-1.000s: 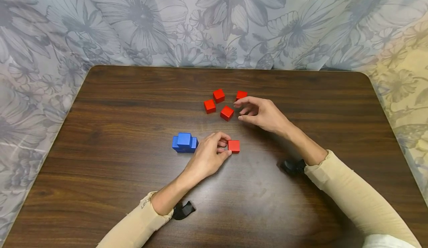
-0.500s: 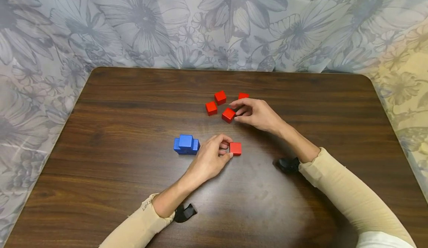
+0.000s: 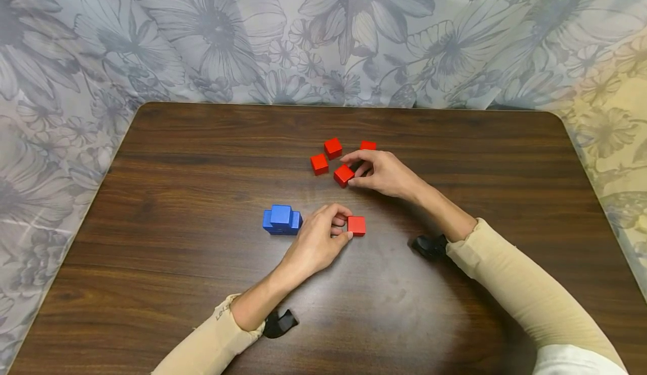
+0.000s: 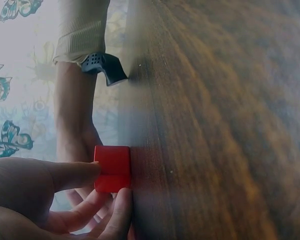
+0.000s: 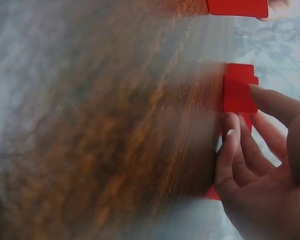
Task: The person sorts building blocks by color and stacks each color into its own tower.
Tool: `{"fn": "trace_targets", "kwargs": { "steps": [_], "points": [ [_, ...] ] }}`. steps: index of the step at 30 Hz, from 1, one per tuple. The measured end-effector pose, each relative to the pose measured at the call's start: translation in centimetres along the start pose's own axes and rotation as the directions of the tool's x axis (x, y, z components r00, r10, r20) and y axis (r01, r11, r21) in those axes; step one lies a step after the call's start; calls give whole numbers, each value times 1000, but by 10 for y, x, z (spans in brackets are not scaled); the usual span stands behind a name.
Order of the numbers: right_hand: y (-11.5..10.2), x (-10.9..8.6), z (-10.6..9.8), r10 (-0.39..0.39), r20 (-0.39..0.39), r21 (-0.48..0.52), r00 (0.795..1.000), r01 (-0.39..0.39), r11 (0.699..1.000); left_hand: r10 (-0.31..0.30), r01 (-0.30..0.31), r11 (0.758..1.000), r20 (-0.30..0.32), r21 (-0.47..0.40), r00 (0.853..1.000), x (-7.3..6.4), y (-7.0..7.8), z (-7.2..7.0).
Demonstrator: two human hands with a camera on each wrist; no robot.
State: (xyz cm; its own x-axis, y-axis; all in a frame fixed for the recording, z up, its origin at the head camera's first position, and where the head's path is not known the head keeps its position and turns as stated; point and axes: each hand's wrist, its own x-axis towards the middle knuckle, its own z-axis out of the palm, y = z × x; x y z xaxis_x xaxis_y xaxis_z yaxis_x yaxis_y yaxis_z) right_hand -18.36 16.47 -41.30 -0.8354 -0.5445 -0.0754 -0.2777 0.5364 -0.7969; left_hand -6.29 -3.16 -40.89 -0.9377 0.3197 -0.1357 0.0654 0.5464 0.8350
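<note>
My left hand point(image 3: 317, 238) rests at the middle of the table and holds a red cube point(image 3: 356, 226) with thumb and fingertips. In the left wrist view, its thumb lies against that red cube point(image 4: 112, 167). Further back, my right hand point(image 3: 386, 175) has its thumb and index finger about another red cube point(image 3: 343, 175); in the right wrist view, the thumb touches the red cube point(image 5: 239, 92). The other fingers curl loosely below. Beside the left hand's knuckles stand stacked blue blocks point(image 3: 281, 216), a cube on top; the hand partly hides their right side.
Two red cubes point(image 3: 326, 156) sit just left of the right hand. Another red cube point(image 3: 368, 145) lies behind that hand, partly covered. The brown wood-grain table point(image 3: 202, 156) ends at a floral cloth backdrop point(image 3: 349, 38).
My right hand has moved left and slightly towards me, and its thumb and index finger have come about the nearest red cube. My left hand keeps its place at its cube.
</note>
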Motion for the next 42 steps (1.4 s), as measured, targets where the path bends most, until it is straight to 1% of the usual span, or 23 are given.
{"fn": "trace_targets", "kwargs": {
  "steps": [9,18,27,35,42],
  "points": [
    [0,2,2,17,-6,-46,1000,-17,999,11,-11,1000,-2,3,1000,0,0,0],
    [-1,3,3,23,-14,-72,1000,-24,997,1,-1,1000,-2,-11,1000,0,-2,0],
    [0,-5,-1,29,-18,-11,999,-29,1000,-3,3,1000,6,-16,1000,0,-2,0],
    [1,-17,-7,57,-18,31,998,-56,998,-9,9,1000,14,-10,1000,1,-1,0],
    [0,-30,-13,65,-40,68,997,-62,996,-13,13,1000,14,2,1000,1,-1,0]
  ]
}}
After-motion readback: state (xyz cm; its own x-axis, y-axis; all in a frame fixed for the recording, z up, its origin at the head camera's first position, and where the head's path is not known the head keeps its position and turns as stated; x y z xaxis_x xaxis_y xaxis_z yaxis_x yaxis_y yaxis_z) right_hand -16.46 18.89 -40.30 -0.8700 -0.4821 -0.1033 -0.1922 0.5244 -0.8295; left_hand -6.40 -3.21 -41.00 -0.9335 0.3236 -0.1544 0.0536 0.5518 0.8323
